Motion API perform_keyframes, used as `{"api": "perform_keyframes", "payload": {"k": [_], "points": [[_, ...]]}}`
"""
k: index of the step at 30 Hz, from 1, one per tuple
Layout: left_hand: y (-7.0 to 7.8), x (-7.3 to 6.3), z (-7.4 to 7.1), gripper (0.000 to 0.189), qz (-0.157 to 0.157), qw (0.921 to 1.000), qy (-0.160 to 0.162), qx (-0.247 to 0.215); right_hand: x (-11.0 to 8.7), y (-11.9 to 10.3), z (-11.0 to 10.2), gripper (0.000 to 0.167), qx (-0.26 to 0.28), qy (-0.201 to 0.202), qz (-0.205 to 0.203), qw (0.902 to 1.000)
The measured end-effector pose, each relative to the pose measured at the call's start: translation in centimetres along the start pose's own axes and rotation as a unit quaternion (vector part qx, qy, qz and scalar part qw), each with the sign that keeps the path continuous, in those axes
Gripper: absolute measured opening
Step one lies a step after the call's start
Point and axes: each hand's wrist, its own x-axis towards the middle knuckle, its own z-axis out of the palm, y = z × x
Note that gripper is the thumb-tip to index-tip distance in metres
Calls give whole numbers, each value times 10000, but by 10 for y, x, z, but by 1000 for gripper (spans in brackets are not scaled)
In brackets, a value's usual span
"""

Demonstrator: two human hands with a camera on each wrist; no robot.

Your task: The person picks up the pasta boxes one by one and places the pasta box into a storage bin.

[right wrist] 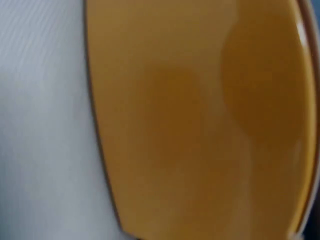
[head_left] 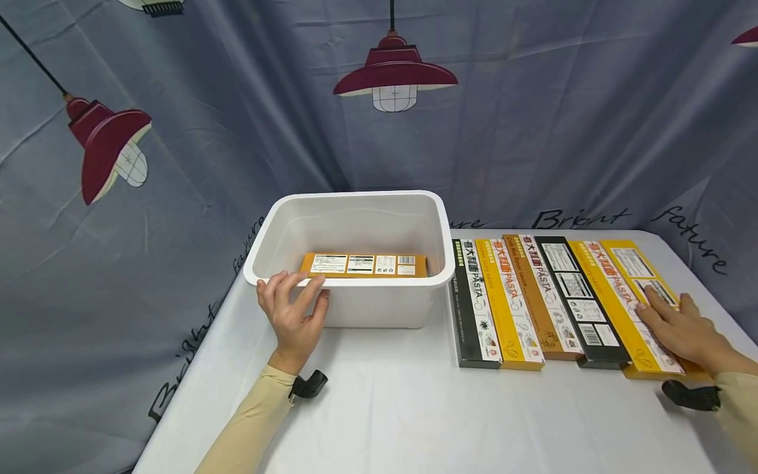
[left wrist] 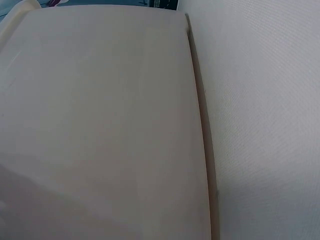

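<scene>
My left hand (head_left: 294, 320) holds the near-left rim of a white plastic tub (head_left: 379, 304), fingertips over its edge. Inside the tub lies an orange-brown pasta box (head_left: 369, 264), label panels showing. At the right end of a row of pasta boxes, my right hand (head_left: 689, 332) spans a yellow pasta box (head_left: 632, 261), thumb side at its left edge and other fingers at its right. It hides part of that box. The left wrist view shows the tub's side wall (left wrist: 110, 115); a blurred orange box surface (right wrist: 190, 120) fills much of the right wrist view.
Left of that box lie another yellow box (head_left: 618, 306), a black box (head_left: 583, 296), a brown box (head_left: 537, 296), a yellow box (head_left: 508, 299) and a black box (head_left: 476, 303), side by side. They lie on a white-covered table (head_left: 438, 421). A grey-blue curtain (head_left: 533, 131) hangs behind.
</scene>
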Motion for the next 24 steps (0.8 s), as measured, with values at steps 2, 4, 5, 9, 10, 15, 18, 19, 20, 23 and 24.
{"api": "perform_keyframes", "payload": {"k": [2,4,5,9,10,15,18,19,20,23,24], "points": [[0,0,0,15,3,10000,-8,-4,-2,3,0,88,-21,44,25,10000],[1,0,0,15,1,10000,-11,-11,-4,7,0,88,-49,63,6,10000],[1,0,0,15,0,10000,-17,-11,-5,9,0,88,-46,58,-5,10000],[1,0,0,15,-2,10000,-38,-17,-8,17,2,88,-36,103,0,9999],[1,0,0,15,-1,10000,-44,-14,-9,19,2,88,3,110,24,9999],[1,0,1,15,-14,10000,-12,-1,-10,26,4,91,-51,194,45,9998],[0,1,1,15,-16,10000,0,1,-12,25,4,94,-202,209,94,9995],[0,1,1,15,-15,10000,1,-1,-14,24,4,95,-237,210,114,9994],[0,1,0,15,-14,10000,-3,3,-15,22,3,95,-257,198,150,9994],[0,1,0,15,-16,10000,-11,1,-18,18,2,94,-254,187,237,9992],[1,1,0,15,-19,10000,-13,3,-18,18,2,93,-293,200,249,9991]]}}
